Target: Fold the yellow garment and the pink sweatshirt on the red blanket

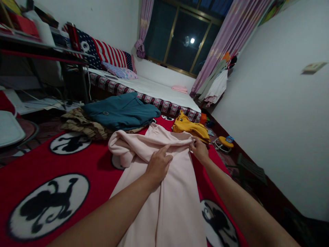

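Observation:
A pale pink garment lies stretched out on a red blanket with black-and-white round motifs. My left hand rests on the garment near its upper part, fingers curled, the forefinger pointing along a fold. At the garment's far right edge, my right hand pinches the cloth between thumb and fingers. One pink sleeve is bunched up to the left.
A teal garment and a khaki one are heaped at the back left, a yellow garment at the back right. Behind stand a second bed, a shelf, a dark window and hanging clothes. The floor on the right holds toys.

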`<control>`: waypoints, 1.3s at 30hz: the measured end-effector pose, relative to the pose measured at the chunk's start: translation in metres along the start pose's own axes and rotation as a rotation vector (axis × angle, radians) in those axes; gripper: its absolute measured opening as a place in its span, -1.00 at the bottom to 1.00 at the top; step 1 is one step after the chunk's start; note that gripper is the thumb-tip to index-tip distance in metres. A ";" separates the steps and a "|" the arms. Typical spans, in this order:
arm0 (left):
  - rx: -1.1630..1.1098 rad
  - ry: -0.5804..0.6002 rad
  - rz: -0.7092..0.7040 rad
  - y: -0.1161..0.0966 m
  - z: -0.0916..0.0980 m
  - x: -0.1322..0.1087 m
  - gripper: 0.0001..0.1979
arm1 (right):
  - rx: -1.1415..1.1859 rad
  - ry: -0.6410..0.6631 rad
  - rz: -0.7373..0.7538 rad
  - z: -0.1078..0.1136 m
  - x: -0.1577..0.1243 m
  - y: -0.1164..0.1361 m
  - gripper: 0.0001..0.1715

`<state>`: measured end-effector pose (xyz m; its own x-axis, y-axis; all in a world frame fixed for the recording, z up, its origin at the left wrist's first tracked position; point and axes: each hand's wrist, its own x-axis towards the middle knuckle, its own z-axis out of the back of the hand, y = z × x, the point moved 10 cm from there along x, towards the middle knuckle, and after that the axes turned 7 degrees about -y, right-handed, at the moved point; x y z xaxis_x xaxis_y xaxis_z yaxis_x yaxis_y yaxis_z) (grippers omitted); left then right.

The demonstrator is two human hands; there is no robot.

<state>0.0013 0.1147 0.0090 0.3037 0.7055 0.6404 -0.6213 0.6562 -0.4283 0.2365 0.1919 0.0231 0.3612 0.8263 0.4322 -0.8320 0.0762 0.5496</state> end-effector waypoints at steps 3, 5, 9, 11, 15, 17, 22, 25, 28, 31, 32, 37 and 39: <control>-0.039 0.021 -0.036 -0.004 0.000 0.000 -0.82 | 0.177 0.047 -0.101 -0.013 0.023 -0.010 -0.87; -0.032 0.043 -0.045 -0.004 -0.004 -0.001 -0.82 | 0.240 0.046 -0.136 -0.021 0.036 -0.010 -0.93; 0.049 0.126 -0.006 0.003 -0.016 -0.003 -0.64 | 0.353 0.006 -0.147 -0.037 0.041 0.001 -0.81; 0.080 0.173 0.013 0.004 -0.021 -0.005 -0.59 | 0.380 -0.015 -0.108 -0.042 0.033 0.010 -0.71; 0.102 0.207 0.026 0.003 -0.024 -0.007 -0.55 | 0.356 -0.051 0.054 -0.034 0.002 0.036 -0.63; 0.110 0.209 0.026 0.003 -0.024 -0.008 -0.54 | 0.194 -0.086 0.186 -0.025 -0.019 0.052 -0.62; 0.149 0.189 0.055 0.007 -0.025 -0.009 -0.52 | -0.346 -0.087 0.201 -0.018 -0.055 0.048 -0.45; 0.173 0.181 0.073 0.009 -0.025 -0.009 -0.52 | -0.436 -0.093 0.121 -0.011 -0.059 0.032 -0.50; 0.178 0.188 0.070 0.009 -0.025 -0.009 -0.52 | -0.457 -0.125 0.048 0.000 -0.058 0.019 -0.63; 0.176 0.188 0.067 0.009 -0.025 -0.009 -0.52 | -0.504 -0.051 -0.011 0.000 -0.058 0.006 -0.68; 0.174 0.185 0.067 0.009 -0.025 -0.009 -0.53 | -0.521 -0.027 -0.007 -0.001 -0.058 0.004 -0.68; 0.154 0.173 0.055 0.008 -0.025 -0.010 -0.53 | -0.596 0.015 -0.016 0.004 -0.053 -0.003 -0.71; 0.148 0.161 0.056 0.008 -0.024 -0.010 -0.54 | -0.638 0.033 0.023 0.005 -0.048 0.007 -0.79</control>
<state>0.0109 0.1195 -0.0164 0.3702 0.7811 0.5029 -0.7361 0.5769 -0.3541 0.2157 0.1498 0.0094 0.3353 0.8479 0.4108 -0.9302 0.3670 0.0017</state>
